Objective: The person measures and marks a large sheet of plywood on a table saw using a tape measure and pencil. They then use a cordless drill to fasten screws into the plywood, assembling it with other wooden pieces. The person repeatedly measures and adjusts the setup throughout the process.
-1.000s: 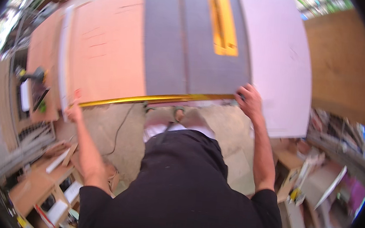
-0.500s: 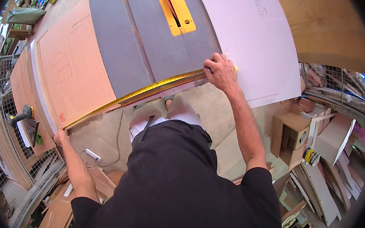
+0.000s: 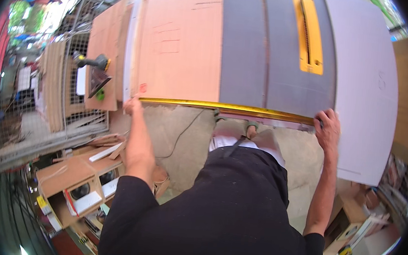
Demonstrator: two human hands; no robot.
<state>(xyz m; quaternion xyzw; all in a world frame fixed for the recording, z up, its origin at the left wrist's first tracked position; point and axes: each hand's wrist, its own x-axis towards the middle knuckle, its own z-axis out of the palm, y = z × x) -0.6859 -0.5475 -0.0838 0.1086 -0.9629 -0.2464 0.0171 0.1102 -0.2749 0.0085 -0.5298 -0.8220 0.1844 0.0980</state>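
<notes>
My left hand (image 3: 132,105) was at the near left end of the yellow rail (image 3: 225,108), its fingers curled at the edge there, though the view was too small for me to say whether they really closed on it. My right hand (image 3: 329,131) was at the right end of the same rail, fingers folded over the near corner of the grey saw table (image 3: 268,60), which was touching the white panel (image 3: 362,93) on its right. The rail lay straight in front of me, its long axis going from left to right between both hands, about equally near to each. Beyond it, the yellow insert (image 3: 309,34) pointed away from me, across the rail's direction.
</notes>
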